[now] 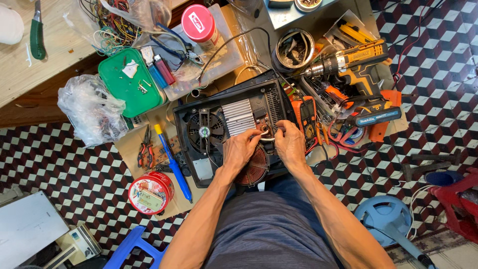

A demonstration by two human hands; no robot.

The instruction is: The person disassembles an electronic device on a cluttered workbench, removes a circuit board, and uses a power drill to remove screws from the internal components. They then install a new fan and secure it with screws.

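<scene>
Cooker chassis (199,107) hemmed by multimeter (307,115) (tight right edge); hands (264,144) inside.

Both your forearms run up from the lower edge of the frame and converge over the opened appliance casing (234,124), bare to the elbow. Your left hand (241,148) lies back up over the casing's near half, wrist straight, fingers curled forward and down, their tips pinched together. Your right hand (290,142) sits just beside it, toward the casing's right edge, back up, knuckles raised, fingers bent inward to meet the left. The two sets of fingertips nearly touch; whether each pinch is fully closed appears likely but cannot be confirmed from this overhead angle.
</scene>
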